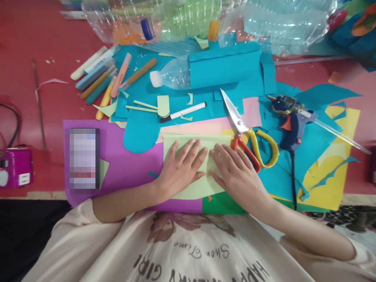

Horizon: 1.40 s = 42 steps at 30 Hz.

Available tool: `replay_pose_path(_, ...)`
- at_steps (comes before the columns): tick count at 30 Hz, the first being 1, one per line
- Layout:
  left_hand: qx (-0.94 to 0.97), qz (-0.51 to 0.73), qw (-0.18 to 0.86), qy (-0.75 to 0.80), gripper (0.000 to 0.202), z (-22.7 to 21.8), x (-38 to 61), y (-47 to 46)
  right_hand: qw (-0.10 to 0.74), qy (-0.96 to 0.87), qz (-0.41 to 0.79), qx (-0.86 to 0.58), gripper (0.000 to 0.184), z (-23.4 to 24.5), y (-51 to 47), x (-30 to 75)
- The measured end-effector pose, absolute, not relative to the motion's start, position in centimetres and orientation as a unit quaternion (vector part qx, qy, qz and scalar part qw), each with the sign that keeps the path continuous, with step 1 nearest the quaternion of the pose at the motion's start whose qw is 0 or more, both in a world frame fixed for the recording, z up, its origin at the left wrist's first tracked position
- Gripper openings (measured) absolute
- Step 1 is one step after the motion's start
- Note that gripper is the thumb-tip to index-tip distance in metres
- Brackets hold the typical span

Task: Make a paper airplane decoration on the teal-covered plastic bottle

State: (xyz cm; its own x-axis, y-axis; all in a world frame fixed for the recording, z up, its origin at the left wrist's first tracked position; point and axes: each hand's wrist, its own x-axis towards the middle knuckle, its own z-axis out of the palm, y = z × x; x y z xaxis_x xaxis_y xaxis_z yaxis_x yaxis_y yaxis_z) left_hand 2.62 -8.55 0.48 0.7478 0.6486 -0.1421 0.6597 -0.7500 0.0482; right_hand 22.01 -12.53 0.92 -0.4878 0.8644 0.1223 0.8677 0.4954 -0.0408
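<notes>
A sheet of pale green paper lies before me, with a fold or second layer along its far edge. My left hand rests flat on its left half, fingers spread. My right hand lies flat over the right part, fingers stretched forward and holding nothing. Just beyond the right fingertips are open scissors with one red and one yellow handle. Past the paper lie a black-and-white marker and a small pale green paper piece.
A plastic bottle wrapped in blue paper lies at the back. To the right is a glue gun with its cord. At left, a phone rests on purple paper. Several markers and larger clear bottles lie farther off.
</notes>
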Motion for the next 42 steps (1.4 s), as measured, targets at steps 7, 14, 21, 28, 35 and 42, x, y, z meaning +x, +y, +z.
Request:
replay_pose_path(7, 0.933, -0.060, 0.041, 0.351, 0.054, 0.4, 2.4, -8.9, 0.070, -0.869, -0.030, -0.489, 0.036, 1.1, -12.5, 22.1)
replay_pose_path(14, 0.935, -0.052, 0.034, 0.350, 0.058, 0.1, 2.5, -9.3, 0.068, -0.871, -0.024, -0.485, 0.040, 0.6, -13.1, 22.2)
replay_pose_path(21, 0.929, -0.050, 0.041, 0.365, 0.059, -0.1, 2.7, -9.1, 0.073, -0.862, -0.002, -0.502, 0.061, -0.1, -13.2, 22.2)
replay_pose_path(28, 0.927, -0.041, 0.039, 0.370, 0.058, 0.0, 2.7, -8.8, 0.074, -0.865, -0.012, -0.497, 0.057, -0.1, -12.7, 22.2)
replay_pose_path(35, 0.927, -0.039, 0.052, 0.369, 0.058, -0.1, 2.7, -8.8, 0.076, -0.859, -0.010, -0.505, 0.062, -0.3, -13.1, 22.0)
replay_pose_path(42, 0.923, -0.056, 0.063, 0.374, 0.059, 0.1, 2.8, -8.9, 0.073, -0.844, 0.003, -0.531, 0.047, -0.1, -13.4, 21.8)
